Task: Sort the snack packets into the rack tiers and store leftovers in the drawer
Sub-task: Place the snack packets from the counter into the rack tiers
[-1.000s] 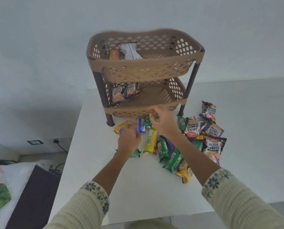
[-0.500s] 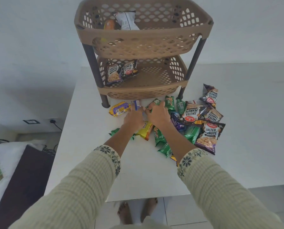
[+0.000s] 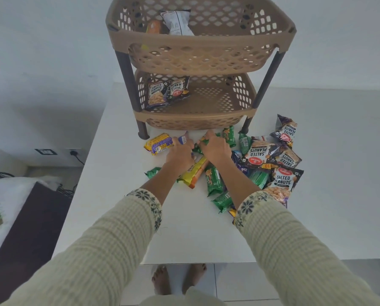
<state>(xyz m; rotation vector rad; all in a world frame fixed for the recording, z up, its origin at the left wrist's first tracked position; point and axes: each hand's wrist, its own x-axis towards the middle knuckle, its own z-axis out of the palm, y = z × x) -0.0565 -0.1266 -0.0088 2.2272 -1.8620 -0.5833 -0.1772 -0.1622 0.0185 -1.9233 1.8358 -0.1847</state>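
Observation:
A tan two-tier plastic rack (image 3: 198,43) stands at the back of the white table (image 3: 122,168). Its top tier holds a white packet (image 3: 177,23) and an orange one (image 3: 154,27). Two salted peanut packets (image 3: 167,92) lean in the lower tier. Loose snack packets lie in front of the rack: a yellow biscuit pack (image 3: 159,143), green packets (image 3: 214,181), more salted peanut packets (image 3: 280,164). My left hand (image 3: 180,154) and my right hand (image 3: 214,146) press down side by side on the pile. The left hand's fingers close on a blue packet (image 3: 183,139), the right's on a green packet (image 3: 201,142).
The table's left edge drops to a floor with a wall socket and cable (image 3: 75,154) and a dark mat (image 3: 27,235). My bare feet (image 3: 178,279) show below the table's front edge. A plain white wall rises behind the rack.
The view has tilted down and closer to the rack. Both hands have come together at the front of the pile and lowered onto the packets.

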